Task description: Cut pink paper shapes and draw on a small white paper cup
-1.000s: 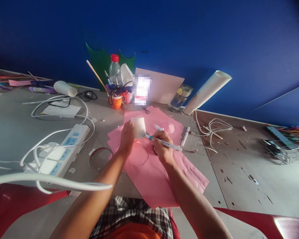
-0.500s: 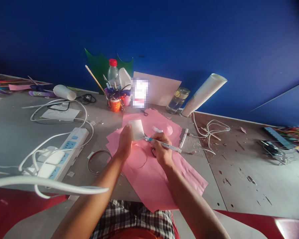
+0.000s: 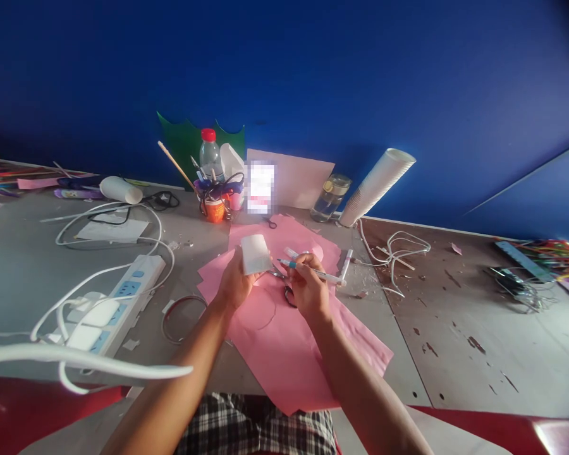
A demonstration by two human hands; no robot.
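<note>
My left hand [image 3: 236, 281] is closed around a white paper cup [image 3: 255, 253], held tilted above a sheet of pink paper [image 3: 284, 366]. In my right hand [image 3: 308, 287] is a slim white marker [image 3: 329, 276] with a teal band; its tip points at the cup and stays a little apart from it. A pair of scissors [image 3: 289, 296] lies on the pink paper, partly hidden by my right hand. Just beyond that hand is a white marker cap or pen piece [image 3: 291, 252]. Another white marker [image 3: 346, 264] rests at the paper's right edge.
A white power strip [image 3: 128, 297] with looping cables stands left, near a roll of tape [image 3: 183, 319]. Along the blue wall are an orange cup of tools [image 3: 215, 211], a lit phone [image 3: 260, 186], a glass jar [image 3: 330, 197] and a leaning stack of paper cups [image 3: 379, 186].
The marker's tip has drawn back from the cup, opening a small gap. My left hand has turned the cup slightly and shifted its grip lower. The whole view has shifted a little.
</note>
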